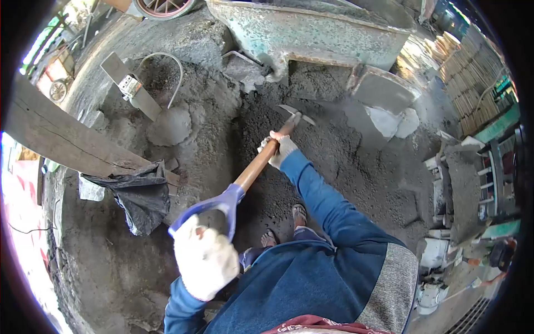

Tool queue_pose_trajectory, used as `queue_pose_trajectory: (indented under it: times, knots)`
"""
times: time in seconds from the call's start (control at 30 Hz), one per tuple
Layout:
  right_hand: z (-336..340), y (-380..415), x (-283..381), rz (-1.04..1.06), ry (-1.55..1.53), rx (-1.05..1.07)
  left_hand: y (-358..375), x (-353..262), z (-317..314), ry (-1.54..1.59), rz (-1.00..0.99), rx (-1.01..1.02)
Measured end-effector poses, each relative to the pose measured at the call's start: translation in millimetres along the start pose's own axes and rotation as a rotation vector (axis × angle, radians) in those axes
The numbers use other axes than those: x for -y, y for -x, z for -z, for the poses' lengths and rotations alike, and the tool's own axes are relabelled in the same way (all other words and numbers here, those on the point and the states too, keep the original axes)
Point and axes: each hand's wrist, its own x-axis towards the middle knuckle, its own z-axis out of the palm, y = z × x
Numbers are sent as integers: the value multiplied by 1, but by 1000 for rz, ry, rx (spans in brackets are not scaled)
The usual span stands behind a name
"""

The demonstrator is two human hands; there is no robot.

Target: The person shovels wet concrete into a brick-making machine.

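A shovel with a wooden shaft and a blue D-shaped handle runs diagonally up from the lower left. My left hand, in a white glove, is closed on the blue handle. Farther up, my right hand, also gloved, wraps round the shaft near the metal head. The blade's thin edge shows at the dark, gritty heap; the rest of it is hidden. My sandalled feet stand below the shaft.
A worn green metal trough stands at the top. Left are a wooden post, a black plastic bag and a switch box on a board. A flat slab and pale pieces lie at the upper right. Concrete blocks line the right side.
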Motion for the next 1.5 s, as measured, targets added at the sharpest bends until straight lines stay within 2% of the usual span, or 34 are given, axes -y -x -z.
queue_pose_trajectory:
  times: [0.07,0.1,0.13,0.2,0.23,0.27,0.33,0.4,0.47,0.53,0.63,0.67,0.73,0.83,0.93,0.97,1.07,1.23,1.33,1.4,1.43,1.47,1.5]
  knots:
    - [3,-57,22,35,110,-89,-42,-2,-53,-89,-102,-45]
    - [20,-94,34,73,177,-125,-41,-1,-121,-30,65,-147]
    - [28,-96,35,35,263,-143,-58,-17,-137,-30,210,-67]
    - [22,-113,38,-14,433,-144,-84,-22,-158,-30,171,-253]
    - [29,-118,35,-45,395,-106,-86,-20,-160,-11,212,-174]
    - [30,-107,31,-17,390,-143,-88,-19,-155,15,256,-89]
    - [22,-78,28,42,395,-209,-90,-31,-149,56,161,-138]
    - [24,-63,39,-37,392,-141,-97,-47,-129,38,72,-170]
    - [26,-45,51,-152,359,-38,-104,-51,-83,257,-7,-70]
    - [-10,-1,48,-132,358,21,-108,-52,-45,307,-62,-79]
    - [-44,7,39,-108,304,61,-113,-59,-53,258,-90,-197]
    - [-45,-11,46,-131,303,66,-121,-54,-74,228,-129,-241]
    - [-17,-67,58,-188,311,65,-122,-47,-124,167,-107,-107]
    - [37,-134,66,-294,607,-19,-103,-61,-157,166,-51,-136]
    - [38,-88,26,-123,896,-212,-50,-72,-166,266,44,-41]
    - [51,-87,15,-130,885,-227,-35,-77,-165,269,125,74]
    - [74,-80,-18,-136,808,-240,-2,-76,-142,373,173,148]
    - [34,-3,-56,-26,617,-133,25,-54,-66,332,205,-39]
    - [11,19,-74,138,514,-84,53,-18,-40,681,491,-179]
    - [23,-10,-61,87,334,-101,91,2,-38,1080,1007,-73]
    - [32,-23,-50,94,292,-199,111,8,-44,1304,1180,-179]
    - [41,-33,-42,104,245,-298,127,14,-50,1324,1237,-226]
    - [57,-44,-40,124,319,-378,148,13,-73,1421,1313,-422]
